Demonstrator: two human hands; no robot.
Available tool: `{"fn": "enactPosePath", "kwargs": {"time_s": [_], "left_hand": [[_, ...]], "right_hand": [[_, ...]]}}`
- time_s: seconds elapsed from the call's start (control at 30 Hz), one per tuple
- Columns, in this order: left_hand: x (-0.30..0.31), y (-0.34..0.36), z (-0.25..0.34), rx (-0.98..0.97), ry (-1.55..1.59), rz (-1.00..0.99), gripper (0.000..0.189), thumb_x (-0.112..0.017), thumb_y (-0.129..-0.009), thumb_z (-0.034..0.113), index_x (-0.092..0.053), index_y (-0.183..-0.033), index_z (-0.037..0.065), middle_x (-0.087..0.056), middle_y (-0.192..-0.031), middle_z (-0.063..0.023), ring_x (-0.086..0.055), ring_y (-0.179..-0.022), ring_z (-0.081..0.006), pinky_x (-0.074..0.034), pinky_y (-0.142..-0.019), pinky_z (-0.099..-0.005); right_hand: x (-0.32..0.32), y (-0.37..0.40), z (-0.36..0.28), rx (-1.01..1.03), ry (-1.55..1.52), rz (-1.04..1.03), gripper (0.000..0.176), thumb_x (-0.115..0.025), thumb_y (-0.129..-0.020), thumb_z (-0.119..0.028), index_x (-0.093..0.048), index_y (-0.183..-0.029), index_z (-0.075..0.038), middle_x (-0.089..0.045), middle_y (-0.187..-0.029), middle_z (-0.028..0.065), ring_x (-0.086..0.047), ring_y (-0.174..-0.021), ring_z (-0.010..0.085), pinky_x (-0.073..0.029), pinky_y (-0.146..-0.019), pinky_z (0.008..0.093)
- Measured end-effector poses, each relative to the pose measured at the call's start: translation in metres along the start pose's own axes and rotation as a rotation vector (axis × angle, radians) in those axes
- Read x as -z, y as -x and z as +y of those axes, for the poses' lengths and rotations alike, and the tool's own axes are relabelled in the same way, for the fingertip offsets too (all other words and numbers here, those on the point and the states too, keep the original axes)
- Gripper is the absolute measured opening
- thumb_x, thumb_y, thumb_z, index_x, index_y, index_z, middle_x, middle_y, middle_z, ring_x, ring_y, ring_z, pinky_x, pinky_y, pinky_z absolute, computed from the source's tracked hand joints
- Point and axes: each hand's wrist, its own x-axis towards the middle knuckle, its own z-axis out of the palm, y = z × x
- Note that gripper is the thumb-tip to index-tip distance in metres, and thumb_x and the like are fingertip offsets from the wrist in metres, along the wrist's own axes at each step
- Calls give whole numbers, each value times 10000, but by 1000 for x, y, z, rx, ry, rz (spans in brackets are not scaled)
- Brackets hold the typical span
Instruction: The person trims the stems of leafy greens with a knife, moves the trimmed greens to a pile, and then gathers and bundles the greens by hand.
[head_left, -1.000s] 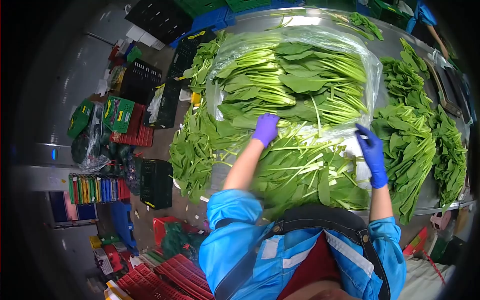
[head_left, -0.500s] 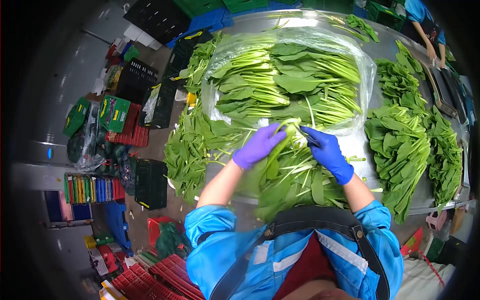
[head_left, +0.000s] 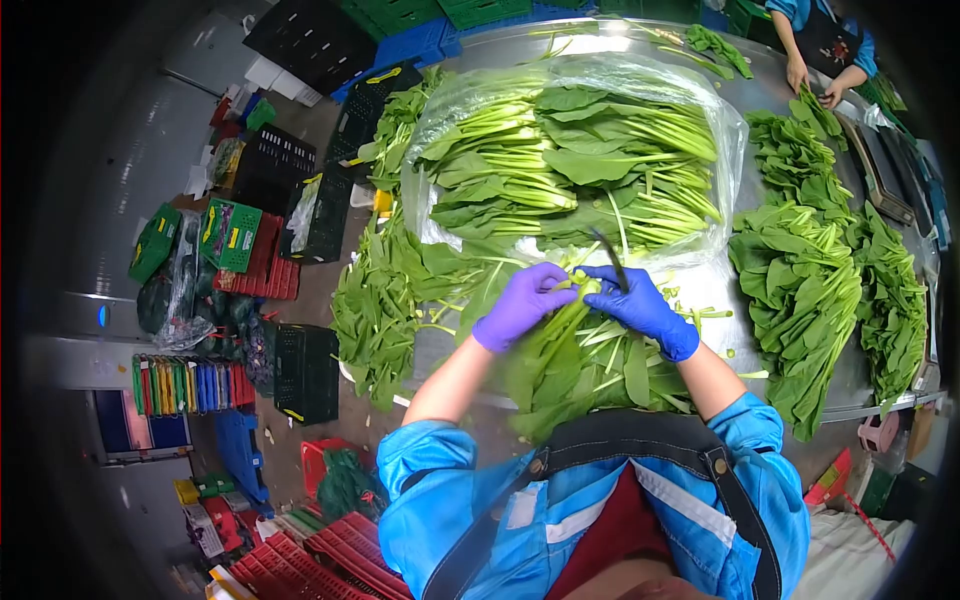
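My left hand (head_left: 524,308), in a purple glove, is closed around the stem end of a leafy green (head_left: 560,325), whose leaves hang toward my apron. My right hand (head_left: 640,308), in a blue glove, is closed on a small dark knife (head_left: 611,258) with the blade pointing up and away from me. The thumb and fingers of that hand touch the pale base of the same plant. Cut stems and loose leaves (head_left: 630,365) lie beneath both hands. Just beyond them, a clear plastic bag (head_left: 732,150) spreads open around stacked leafy greens (head_left: 500,160).
Piles of greens lie on the metal table (head_left: 715,290) at left (head_left: 385,310) and right (head_left: 800,290). A co-worker (head_left: 825,50) handles greens at the far right. Dark crates (head_left: 305,370) and red crates (head_left: 330,555) stand on the floor to the left.
My right hand has moved in against the plant's base, and the knife has swung from the stem to point upward. The co-worker's hands have shifted left to the greens.
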Motion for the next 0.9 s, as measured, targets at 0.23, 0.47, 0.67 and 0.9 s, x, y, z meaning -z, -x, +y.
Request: {"fn": "enactPosePath", "kwargs": {"time_s": [0.23,0.47,0.67,0.9], "left_hand": [[4,5,-14,-477,-896,686,427,-675,-827,170,-533,-1185,-15,-604,-1093,-119,-593,-969,-204,-473,-852,-300],[1,7,15,98,-410,-152,327,-687,-826,204,-615,-1057,-15,-655,-897,-42,-574,-853,-84,-450,-813,-248],[69,12,35,98,-183,-491,263,-599,-894,221,-639,-987,-21,-673,-873,-42,-587,-833,-82,-453,-814,-250],[183,-33,27,82,-149,-538,273,-665,-822,240,-628,-998,34,-645,-868,-56,-600,-810,-129,-469,-780,-276]], "right_hand": [[0,3,17,-301,-429,67,525,-607,-806,-63,-467,-1313,-64,-510,-592,2,-464,-445,68,-355,-409,185],[-9,-8,-18,-207,-188,-101,430,-661,-817,-146,-551,-1224,-62,-541,-620,-9,-469,-532,53,-384,-494,224],[-43,-38,-27,-106,-97,-123,346,-732,-782,-227,-597,-986,17,-576,-645,-3,-495,-545,45,-414,-529,210],[-64,-75,25,-150,254,116,339,-727,-753,-242,-634,-1009,-41,-656,-843,95,-627,-718,165,-495,-649,287]]}}
